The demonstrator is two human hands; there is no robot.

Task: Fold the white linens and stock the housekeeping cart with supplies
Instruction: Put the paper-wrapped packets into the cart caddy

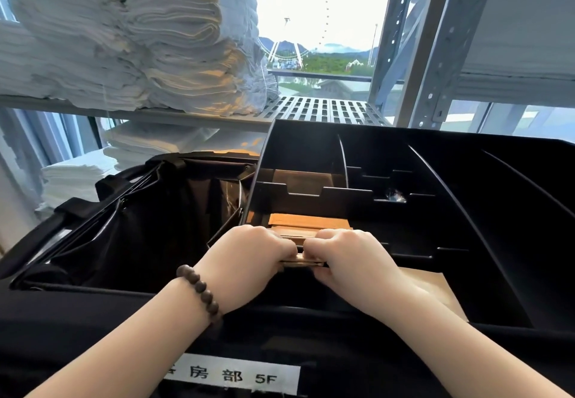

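The black housekeeping cart tray (466, 198) with several divided compartments fills the middle and right of the view. In its near left compartment lies a stack of flat tan packets (306, 222). My left hand (249, 253), with a dark bead bracelet on the wrist, and my right hand (348, 254) are side by side over that compartment. Both are closed on a thin bundle of the tan packets (301, 261), knuckles up. The fingertips are hidden under the hands.
A black cloth bag (130, 226) hangs open on the cart's left. Tall stacks of folded white linens (130, 33) sit on a metal shelf (323, 108) behind. More white linens (81, 176) lie lower left. A brown paper sheet (435, 288) lies by my right wrist. A white label (233, 376) is on the cart front.
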